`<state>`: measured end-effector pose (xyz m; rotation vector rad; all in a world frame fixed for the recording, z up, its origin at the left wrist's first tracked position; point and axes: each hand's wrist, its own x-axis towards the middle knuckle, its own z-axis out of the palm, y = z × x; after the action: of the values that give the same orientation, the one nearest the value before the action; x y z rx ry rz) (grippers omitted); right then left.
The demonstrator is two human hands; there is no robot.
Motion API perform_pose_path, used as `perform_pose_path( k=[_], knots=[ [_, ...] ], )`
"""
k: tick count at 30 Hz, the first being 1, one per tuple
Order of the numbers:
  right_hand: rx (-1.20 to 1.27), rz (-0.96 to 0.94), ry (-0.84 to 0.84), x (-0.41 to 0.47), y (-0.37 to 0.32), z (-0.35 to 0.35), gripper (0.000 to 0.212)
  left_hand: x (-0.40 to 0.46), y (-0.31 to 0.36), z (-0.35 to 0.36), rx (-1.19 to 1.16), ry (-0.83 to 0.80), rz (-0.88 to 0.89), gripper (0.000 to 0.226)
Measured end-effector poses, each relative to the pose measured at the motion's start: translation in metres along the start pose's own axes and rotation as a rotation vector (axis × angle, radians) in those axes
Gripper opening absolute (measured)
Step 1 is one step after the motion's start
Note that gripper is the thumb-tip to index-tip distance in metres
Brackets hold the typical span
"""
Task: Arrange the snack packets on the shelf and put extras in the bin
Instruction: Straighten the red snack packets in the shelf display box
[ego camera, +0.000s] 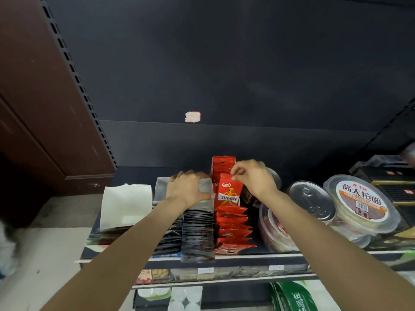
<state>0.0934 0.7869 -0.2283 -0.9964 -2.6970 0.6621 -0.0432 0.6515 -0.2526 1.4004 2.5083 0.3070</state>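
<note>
- Red snack packet (229, 193), printed with an orange figure, stands upright at mid-depth of the shelf (224, 258), within a row of red packets (233, 230) that runs from the front edge toward the back panel.
- Right hand (251, 178): thumb and forefinger pinch the top right corner of the upright red packet.
- Left hand (190, 187): fingers curled over the top of a silver packet (205, 187), thumb pressed on its near face.
- Silver packets (197, 236) form a row just left of the red row, reaching the front edge.
- White pouches (125, 205) lie near the shelf's left end.
- Round lidded tubs (359, 203) and a can (312, 200) occupy the right part.
</note>
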Motion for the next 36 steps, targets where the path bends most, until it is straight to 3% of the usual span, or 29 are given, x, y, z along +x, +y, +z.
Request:
perform_pose_path(
  k=[4,11,14,17,20,26,32,36],
  knots=[
    [-0.014,0.017,-0.013,0.004,0.0,0.016,0.009,0.0,0.001,-0.001,-0.002,0.001,-0.001,0.061],
    [0.03,0.044,-0.145,-0.001,0.006,0.023,0.032,-0.002,0.0,0.0,-0.018,-0.001,-0.003,0.061],
    [0.04,0.017,-0.114,-0.01,0.007,0.019,0.041,-0.004,0.002,-0.001,-0.031,0.008,0.005,0.059],
    [0.048,-0.009,-0.059,-0.023,0.005,0.014,0.032,-0.008,0.002,0.0,-0.045,0.029,0.016,0.061],
    [0.126,0.002,-0.169,-0.036,0.002,0.01,0.017,-0.011,0.002,0.002,-0.021,0.014,0.037,0.068],
    [0.183,-0.016,-0.224,-0.052,0.004,0.008,0.019,-0.014,0.005,0.003,0.032,-0.04,0.058,0.082],
    [0.154,-0.008,-0.083,-0.056,-0.001,-0.002,0.021,-0.012,0.002,0.005,0.023,0.006,0.064,0.071],
    [0.207,-0.029,0.133,-0.06,-0.006,-0.028,0.016,-0.011,0.001,0.002,-0.048,-0.001,0.075,0.063]
  ],
)
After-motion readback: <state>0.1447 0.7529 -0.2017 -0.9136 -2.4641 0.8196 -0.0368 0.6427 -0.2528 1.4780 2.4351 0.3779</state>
